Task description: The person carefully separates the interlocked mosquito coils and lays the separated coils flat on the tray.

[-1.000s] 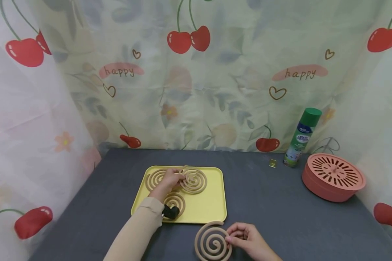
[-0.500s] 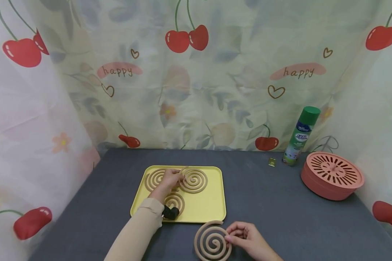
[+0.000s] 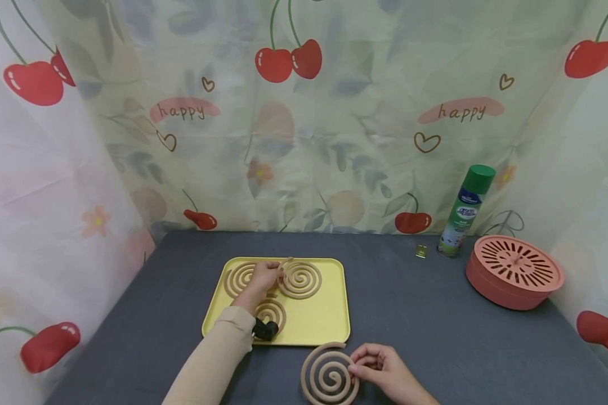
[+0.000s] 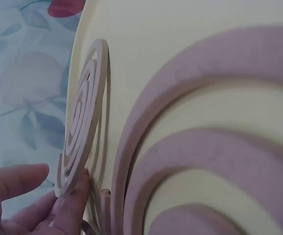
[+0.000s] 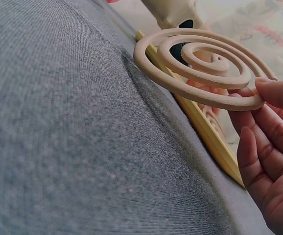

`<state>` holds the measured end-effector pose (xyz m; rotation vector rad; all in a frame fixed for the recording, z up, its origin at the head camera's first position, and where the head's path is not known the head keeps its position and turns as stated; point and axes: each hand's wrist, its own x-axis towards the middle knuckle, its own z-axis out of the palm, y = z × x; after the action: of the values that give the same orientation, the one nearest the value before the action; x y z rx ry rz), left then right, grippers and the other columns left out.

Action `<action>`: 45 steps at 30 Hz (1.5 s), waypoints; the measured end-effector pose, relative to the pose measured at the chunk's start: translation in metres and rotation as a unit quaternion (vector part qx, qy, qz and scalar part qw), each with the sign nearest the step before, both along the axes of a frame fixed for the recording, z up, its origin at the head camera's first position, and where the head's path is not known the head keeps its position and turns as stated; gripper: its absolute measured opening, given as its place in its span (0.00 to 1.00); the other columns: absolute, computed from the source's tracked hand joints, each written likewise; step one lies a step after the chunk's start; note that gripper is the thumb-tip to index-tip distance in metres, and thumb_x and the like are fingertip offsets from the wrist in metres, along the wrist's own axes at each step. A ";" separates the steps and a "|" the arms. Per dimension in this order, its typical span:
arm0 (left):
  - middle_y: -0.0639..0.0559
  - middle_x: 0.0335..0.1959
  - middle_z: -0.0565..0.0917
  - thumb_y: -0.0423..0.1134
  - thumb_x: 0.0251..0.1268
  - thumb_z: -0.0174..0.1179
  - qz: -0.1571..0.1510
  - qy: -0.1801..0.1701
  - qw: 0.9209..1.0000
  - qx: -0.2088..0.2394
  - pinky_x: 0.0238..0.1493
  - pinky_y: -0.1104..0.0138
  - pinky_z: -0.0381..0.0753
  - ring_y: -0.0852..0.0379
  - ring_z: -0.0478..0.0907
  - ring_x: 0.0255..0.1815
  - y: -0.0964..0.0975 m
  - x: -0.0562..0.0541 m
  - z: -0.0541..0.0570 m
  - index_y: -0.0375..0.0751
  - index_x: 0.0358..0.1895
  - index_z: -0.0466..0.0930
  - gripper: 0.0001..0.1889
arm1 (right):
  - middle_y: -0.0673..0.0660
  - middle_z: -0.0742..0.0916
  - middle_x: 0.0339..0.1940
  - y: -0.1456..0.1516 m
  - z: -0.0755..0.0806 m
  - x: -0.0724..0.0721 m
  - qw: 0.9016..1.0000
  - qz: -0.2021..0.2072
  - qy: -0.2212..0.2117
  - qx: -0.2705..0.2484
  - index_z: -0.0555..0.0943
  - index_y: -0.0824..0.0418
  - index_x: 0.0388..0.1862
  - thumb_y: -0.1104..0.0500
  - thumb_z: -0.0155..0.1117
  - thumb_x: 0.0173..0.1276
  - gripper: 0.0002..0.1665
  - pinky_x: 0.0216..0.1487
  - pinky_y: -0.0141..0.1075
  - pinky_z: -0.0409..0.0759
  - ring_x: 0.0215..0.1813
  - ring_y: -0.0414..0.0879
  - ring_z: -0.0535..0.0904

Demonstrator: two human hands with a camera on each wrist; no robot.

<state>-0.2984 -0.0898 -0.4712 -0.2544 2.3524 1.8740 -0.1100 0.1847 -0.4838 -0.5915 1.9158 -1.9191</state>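
In the head view my left hand (image 3: 264,278) reaches over a yellow tray (image 3: 324,323) and holds the left edge of a mosquito coil (image 3: 300,279). That coil (image 4: 85,112) stands tilted off the tray in the left wrist view, thumb on one side and fingers against its lower edge. Two more coils lie on the tray: one at the left (image 3: 236,277), partly behind my hand, and one at the front (image 3: 277,309), partly under my wrist. My right hand (image 3: 380,368) pinches another mosquito coil (image 3: 330,376) by its right edge, raised above the table before the tray.
A pink round box (image 3: 517,273) with a slotted lid stands at the right of the dark table (image 3: 410,320). Behind it are a green spray can (image 3: 466,214) and a small gold-coloured piece (image 3: 421,251). A patterned curtain (image 3: 334,140) encloses the back and sides.
The head view has shifted slightly. Both hands and the coils stay practically where they were.
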 end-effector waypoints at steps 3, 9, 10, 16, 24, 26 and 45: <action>0.33 0.53 0.77 0.29 0.63 0.56 -0.017 0.018 1.000 -0.009 0.42 0.64 0.79 0.46 0.78 0.49 -0.005 -0.010 -0.014 0.28 0.58 0.71 0.20 | 0.42 0.86 0.30 0.000 0.001 0.000 1.000 -0.004 -0.007 0.000 0.69 0.87 0.43 0.63 0.58 0.66 0.23 0.37 0.25 0.78 0.34 0.31 0.81; 0.32 0.59 0.73 0.29 0.65 0.52 -0.015 0.025 0.999 -0.021 0.59 0.56 0.73 0.40 0.69 0.62 -0.001 -0.001 0.000 0.27 0.60 0.70 0.20 | 0.41 0.85 0.30 -0.002 0.001 0.000 1.000 -0.001 0.002 -0.009 0.69 0.87 0.43 0.65 0.58 0.66 0.21 0.37 0.25 0.79 0.35 0.31 0.81; 0.30 0.60 0.72 0.29 0.65 0.51 -0.018 0.025 0.999 -0.025 0.60 0.55 0.72 0.39 0.68 0.63 0.000 0.002 0.003 0.25 0.60 0.68 0.21 | 0.41 0.85 0.30 -0.002 0.001 0.000 1.000 -0.001 0.002 -0.008 0.69 0.87 0.43 0.65 0.58 0.66 0.21 0.37 0.25 0.79 0.35 0.31 0.81; 0.29 0.59 0.72 0.26 0.65 0.49 -0.003 0.024 1.000 -0.020 0.61 0.55 0.70 0.39 0.68 0.63 0.000 -0.001 0.006 0.23 0.59 0.69 0.19 | 0.41 0.85 0.30 -0.001 0.001 0.000 1.000 -0.004 -0.001 -0.005 0.69 0.87 0.43 0.64 0.57 0.67 0.21 0.36 0.25 0.78 0.34 0.31 0.81; 0.40 0.48 0.81 0.30 0.61 0.57 -0.001 0.062 0.998 -0.010 0.53 0.62 0.77 0.49 0.76 0.53 -0.014 -0.041 -0.039 0.32 0.52 0.78 0.16 | 0.41 0.85 0.30 -0.001 0.001 0.000 1.000 -0.003 0.012 -0.010 0.70 0.87 0.42 0.65 0.57 0.67 0.20 0.36 0.25 0.79 0.34 0.31 0.81; 0.38 0.49 0.80 0.30 0.62 0.55 0.003 0.052 0.998 -0.020 0.53 0.62 0.77 0.48 0.76 0.54 -0.010 -0.036 -0.034 0.31 0.53 0.77 0.16 | 0.41 0.85 0.30 -0.001 0.001 0.000 1.000 -0.002 0.015 -0.010 0.70 0.87 0.42 0.65 0.57 0.67 0.20 0.36 0.25 0.79 0.34 0.31 0.81; 0.34 0.48 0.80 0.22 0.58 0.54 0.019 0.039 0.996 -0.083 0.44 0.64 0.77 0.43 0.75 0.54 -0.009 0.002 0.006 0.29 0.51 0.79 0.16 | 0.41 0.85 0.30 -0.002 -0.001 0.001 1.000 0.003 0.014 -0.016 0.69 0.87 0.42 0.65 0.57 0.67 0.21 0.37 0.25 0.78 0.34 0.31 0.81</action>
<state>-0.2962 -0.0990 -0.4651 -0.2480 2.5774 1.7352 -0.1091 0.1825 -0.4852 -0.6352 1.9012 -1.9510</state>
